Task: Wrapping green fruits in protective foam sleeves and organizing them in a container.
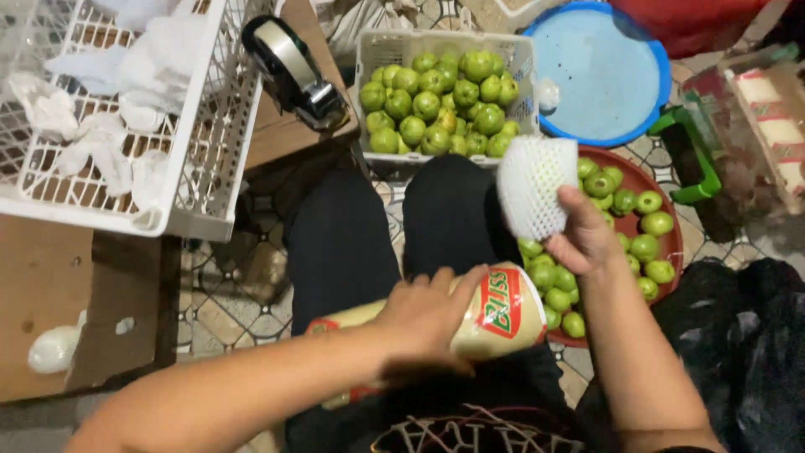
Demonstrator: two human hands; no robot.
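Left hand (428, 323): closed over a filled plastic bag (478, 323) lying across my lap, pressing on its top.
Right hand (587, 239): gripping a white foam net sleeve (530, 186), held up just to the right of my knees.
Bag axis: long way runs near-left to far-right; the printed end points towards my right hand.
Key relation: sleeve sits just beyond and above the bag's right end; right hand is nearer that end, left hand covers the middle.
Fruit: small green fruit in a red tray (662, 252) on the right, more in a white basket (444, 105) beyond my knees.
Left side: white crate (201, 143) with more foam sleeves, tape dispenser (293, 71) on the worktop.
Hidden: bag's near end under my forearm; contents unclear; left hand blurred.
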